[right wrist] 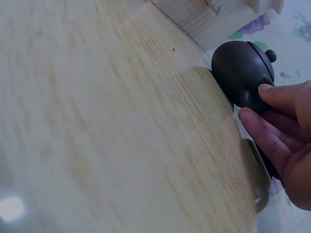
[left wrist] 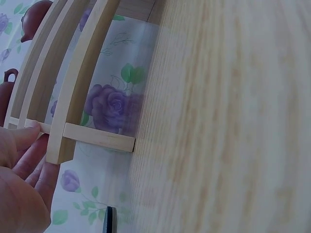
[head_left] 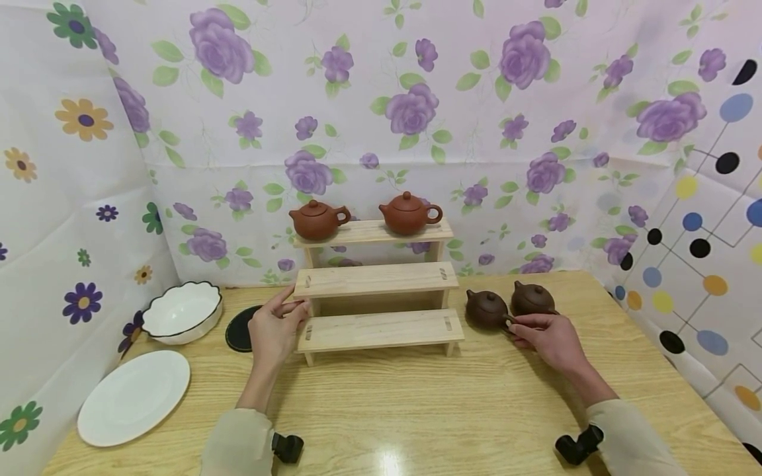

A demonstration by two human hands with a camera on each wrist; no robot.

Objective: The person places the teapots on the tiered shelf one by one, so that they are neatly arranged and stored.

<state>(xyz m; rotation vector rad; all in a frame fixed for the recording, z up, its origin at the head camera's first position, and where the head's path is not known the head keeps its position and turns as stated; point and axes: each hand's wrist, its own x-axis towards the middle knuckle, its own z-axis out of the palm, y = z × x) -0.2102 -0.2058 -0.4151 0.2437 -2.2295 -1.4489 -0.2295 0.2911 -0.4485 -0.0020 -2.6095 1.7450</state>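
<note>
Brown teapot point(right wrist: 239, 70): head, right wrist only.

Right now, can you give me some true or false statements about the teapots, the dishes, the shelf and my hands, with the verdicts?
1. Two reddish-brown teapots stand on the top tier of the wooden shelf. True.
2. The right hand holds a dark brown teapot. True.
3. A bowl sits on the shelf. False: the white bowl is on the table, beyond the white plate.
4. The plate is being held. False: the left hand holds the shelf's left side.
5. A second dark brown teapot is right of the held one. True.
</note>
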